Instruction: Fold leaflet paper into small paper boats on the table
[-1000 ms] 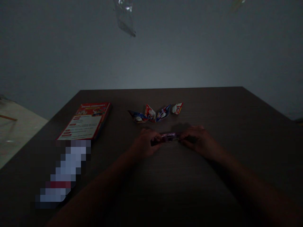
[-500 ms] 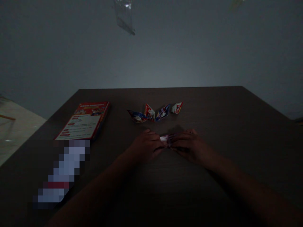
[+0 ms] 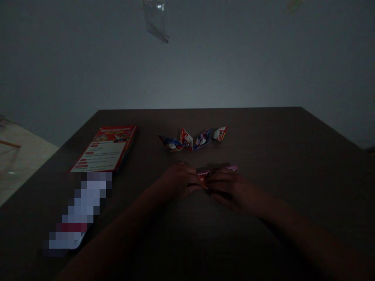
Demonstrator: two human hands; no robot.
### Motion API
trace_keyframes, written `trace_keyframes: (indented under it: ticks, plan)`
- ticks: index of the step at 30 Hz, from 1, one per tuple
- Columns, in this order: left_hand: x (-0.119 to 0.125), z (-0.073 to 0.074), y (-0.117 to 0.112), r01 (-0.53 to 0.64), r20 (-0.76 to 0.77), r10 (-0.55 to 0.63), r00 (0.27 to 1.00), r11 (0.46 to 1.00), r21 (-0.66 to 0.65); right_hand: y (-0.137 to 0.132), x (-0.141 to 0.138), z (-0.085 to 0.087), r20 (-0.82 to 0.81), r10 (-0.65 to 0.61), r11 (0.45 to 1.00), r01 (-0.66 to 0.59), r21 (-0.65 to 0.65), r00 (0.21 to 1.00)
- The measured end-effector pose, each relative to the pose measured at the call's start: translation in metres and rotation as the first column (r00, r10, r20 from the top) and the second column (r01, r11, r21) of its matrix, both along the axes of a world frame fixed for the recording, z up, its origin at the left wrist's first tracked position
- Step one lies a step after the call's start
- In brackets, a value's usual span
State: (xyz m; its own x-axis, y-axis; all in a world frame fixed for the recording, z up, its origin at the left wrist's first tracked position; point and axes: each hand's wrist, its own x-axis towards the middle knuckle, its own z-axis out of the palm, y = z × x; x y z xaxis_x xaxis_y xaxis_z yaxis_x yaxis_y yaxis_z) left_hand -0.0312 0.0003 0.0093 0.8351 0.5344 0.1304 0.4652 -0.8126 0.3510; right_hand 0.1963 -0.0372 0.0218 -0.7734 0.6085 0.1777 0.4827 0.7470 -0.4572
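Note:
The scene is very dark. My left hand (image 3: 178, 181) and my right hand (image 3: 227, 187) meet over a folded strip of purple and pink printed paper (image 3: 218, 170) lying on the dark wooden table (image 3: 293, 156). Both hands have their fingers curled and pinched on the paper, which sticks out past my right hand's fingers towards the right. Just beyond the hands stands a row of several small folded paper figures (image 3: 191, 139) in red, white and blue.
A red and white booklet (image 3: 107, 148) lies flat at the left of the table. In front of it lies a blurred-out flat item (image 3: 79, 210). A crumpled clear plastic piece (image 3: 155, 19) hangs on the grey wall above. The table's far edge meets that wall.
My hands have come together from the ends of the strip towards its middle. My right hand slid left, and the strip's right end now shows beyond it.

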Motion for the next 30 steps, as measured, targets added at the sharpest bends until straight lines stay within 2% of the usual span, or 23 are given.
trace_keyframes:
  ticks: [5, 11, 15, 22, 26, 30]
  plan:
    - [0.001, 0.000, -0.001, -0.005, -0.005, 0.004, 1.000, 0.996, -0.084, 0.001, -0.003, -0.006, -0.034, -0.004, 1.000, 0.003, -0.026, 0.999]
    - [0.007, 0.001, -0.002, -0.053, -0.078, 0.049, 0.996, 0.997, -0.051, 0.002, -0.006, -0.006, -0.056, -0.018, 0.999, 0.015, -0.052, 0.998]
    - [0.012, 0.002, -0.003, -0.118, -0.082, 0.111, 0.990, 0.990, -0.081, 0.001, -0.006, -0.006, -0.051, -0.037, 0.997, 0.033, -0.066, 0.998]
    - [0.020, 0.008, -0.005, -0.356, -0.172, 0.319, 0.932, 0.896, -0.265, 0.002, -0.005, -0.005, -0.065, -0.059, 0.994, 0.053, -0.093, 0.996]
    - [0.023, 0.009, -0.007, -0.414, -0.194, 0.372, 0.908, 0.869, -0.270, 0.002, -0.004, -0.007, -0.057, -0.060, 0.996, 0.056, -0.073, 0.997]
    - [0.025, 0.009, -0.008, -0.420, -0.178, 0.384, 0.906, 0.866, -0.270, 0.000, -0.004, -0.008, -0.027, -0.050, 0.998, 0.049, -0.029, 0.998]
